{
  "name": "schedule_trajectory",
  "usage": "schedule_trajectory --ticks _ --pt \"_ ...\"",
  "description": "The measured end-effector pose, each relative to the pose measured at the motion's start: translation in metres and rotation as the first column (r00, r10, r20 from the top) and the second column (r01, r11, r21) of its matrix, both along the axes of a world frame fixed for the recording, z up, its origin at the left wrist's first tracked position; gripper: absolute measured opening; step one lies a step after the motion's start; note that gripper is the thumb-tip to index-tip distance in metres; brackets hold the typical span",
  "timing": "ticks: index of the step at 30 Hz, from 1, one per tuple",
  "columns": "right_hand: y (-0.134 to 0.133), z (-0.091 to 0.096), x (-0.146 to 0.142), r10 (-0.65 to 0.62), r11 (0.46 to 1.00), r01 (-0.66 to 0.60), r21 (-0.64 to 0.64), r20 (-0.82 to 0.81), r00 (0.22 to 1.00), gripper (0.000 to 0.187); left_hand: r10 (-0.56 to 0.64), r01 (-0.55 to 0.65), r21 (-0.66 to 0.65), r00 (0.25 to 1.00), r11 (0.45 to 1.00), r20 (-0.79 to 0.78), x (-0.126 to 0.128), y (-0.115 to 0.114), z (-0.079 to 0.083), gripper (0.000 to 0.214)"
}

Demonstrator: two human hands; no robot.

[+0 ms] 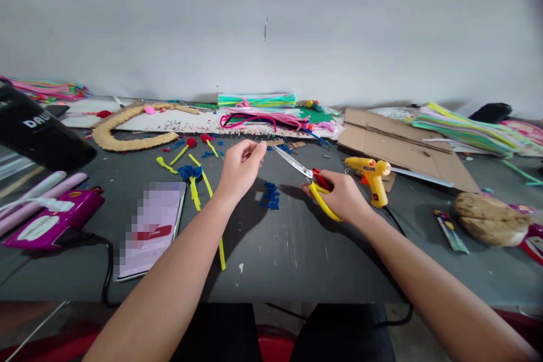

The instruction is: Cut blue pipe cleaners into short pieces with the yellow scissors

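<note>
My right hand (pixel 341 195) grips scissors (pixel 306 174) with red and yellow handles. Their blades point up and left toward my left hand. My left hand (pixel 241 167) is raised above the dark table (pixel 275 249) with fingertips pinched together; whatever they hold is too small to make out. Under and between the hands lies a small heap of blue pipe-cleaner bits (pixel 270 195). Left of my left wrist lie yellow stems with blue and red fuzzy tops (pixel 192 176).
A yellow glue gun (pixel 373 176) stands right of the scissors, its cord running off the table edge. Cardboard sheets (pixel 399 144), bundles of coloured pipe cleaners (pixel 257 100), a tan curved piece (pixel 123 134), a phone (pixel 153 229) and a magenta device (pixel 55 219) surround the work area.
</note>
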State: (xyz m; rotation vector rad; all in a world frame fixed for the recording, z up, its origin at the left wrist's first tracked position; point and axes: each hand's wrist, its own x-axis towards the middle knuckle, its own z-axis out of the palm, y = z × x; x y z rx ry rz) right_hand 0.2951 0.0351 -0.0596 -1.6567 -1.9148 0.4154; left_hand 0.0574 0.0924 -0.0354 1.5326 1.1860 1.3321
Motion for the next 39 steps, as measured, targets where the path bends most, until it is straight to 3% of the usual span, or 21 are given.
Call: schedule_trajectory --ticks 25,39 --pt "0.0015 -0.0027 0.0017 0.036 0.998 -0.038 0.041 0.052 0.998 0.029 -0.002 0.002 0.002 1.0 1.0 -0.026 0.0004 -0.0019 0.0005 0.034" --pt "-0.0012 0.0003 0.0002 0.01 1.0 -0.01 0.008 -0.038 0.999 0.033 -0.018 0.018 -0.004 1.0 1.0 -0.011 0.0013 -0.0017 0.0023 0.037"
